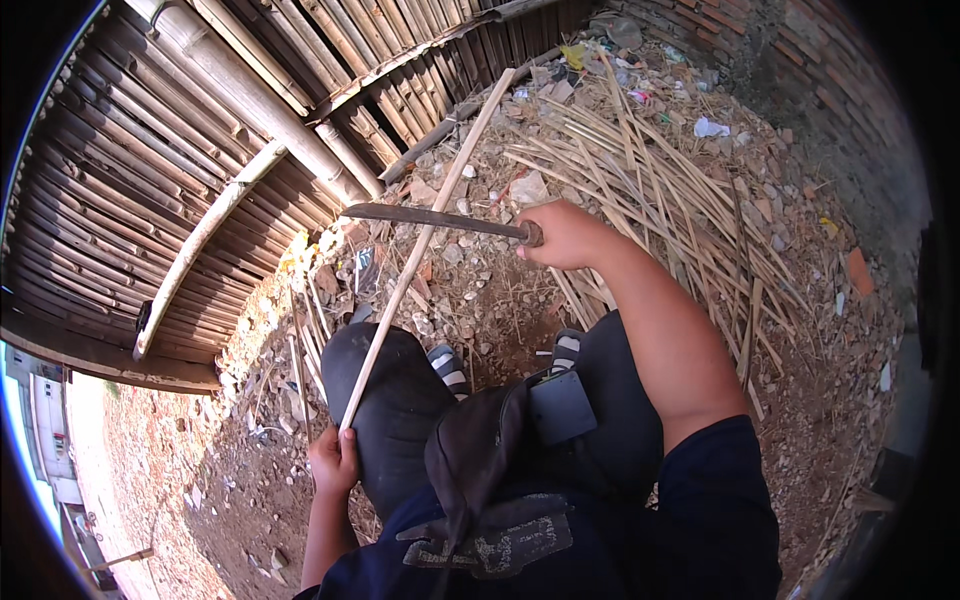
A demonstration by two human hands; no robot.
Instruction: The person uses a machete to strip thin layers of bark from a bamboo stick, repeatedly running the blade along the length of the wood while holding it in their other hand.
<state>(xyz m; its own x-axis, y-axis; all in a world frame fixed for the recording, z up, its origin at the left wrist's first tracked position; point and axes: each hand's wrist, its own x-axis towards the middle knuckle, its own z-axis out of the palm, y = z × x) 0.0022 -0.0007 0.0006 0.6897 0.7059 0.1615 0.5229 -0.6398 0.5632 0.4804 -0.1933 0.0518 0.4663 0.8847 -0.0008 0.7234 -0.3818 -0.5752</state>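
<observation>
The left forearm rises almost straight, its left hand (pixel 333 460) low and outside the knee of the dark trousers (pixel 405 385); the bare right arm bends at the elbow and reaches forward, the right hand (pixel 567 234) well ahead of the knees. The left grip is closed round the near end of a long, thin, pale bamboo strip (pixel 400 293), thumb laid along it; the strip slants forward and right from there. The right grip is wrapped tight round the handle of a long, dark metal knife (pixel 450 221), whose blade points left and crosses the strip; whether the two touch, I cannot tell. Below the right grip, toward the body, are striped sandals (pixel 450 370) on brown, stony ground (pixel 520 310). Just right of and beyond that grip spreads a loose heap of pale bamboo strips (pixel 690 215). Farther off, a wall of brown bamboo poles (pixel 170 200) stands to the left of it and a reddish brick wall (pixel 830 100) to the right.
</observation>
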